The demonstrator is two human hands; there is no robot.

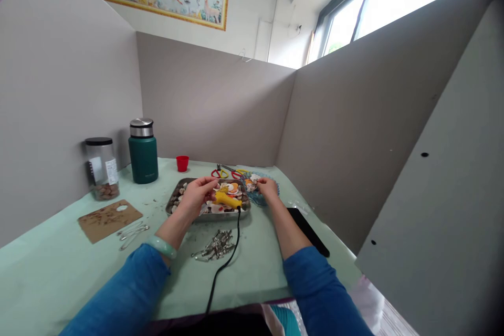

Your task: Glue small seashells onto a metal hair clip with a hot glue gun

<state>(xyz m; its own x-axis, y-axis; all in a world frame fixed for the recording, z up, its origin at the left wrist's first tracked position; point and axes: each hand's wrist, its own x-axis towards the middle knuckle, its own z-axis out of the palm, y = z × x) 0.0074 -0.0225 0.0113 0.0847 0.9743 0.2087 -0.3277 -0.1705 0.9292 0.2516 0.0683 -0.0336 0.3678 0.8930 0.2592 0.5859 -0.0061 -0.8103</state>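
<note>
My left hand (198, 195) is over the left part of a metal tray (220, 216), fingertips pinched together; what they hold, if anything, is too small to make out. The tray contains brownish pebble-like bits and flat white and orange pieces. Across its right half lies a yellow hot glue gun (228, 200), its black cord running toward me. My right hand (268, 189) is closed at the fingertips on a small white and orange piece (251, 184), at a blue glass bowl (258, 199). Whether that piece rests in the bowl or is lifted, I cannot tell.
Nearer me lies a pile of metal clips (217, 245). Safety pins (133, 232) and a stained cardboard piece (110, 219) are leftward. Behind stand a jar (103, 170), a green flask (143, 155), a red cup (182, 163) and scissors (220, 172). A black slab (309, 231) lies right.
</note>
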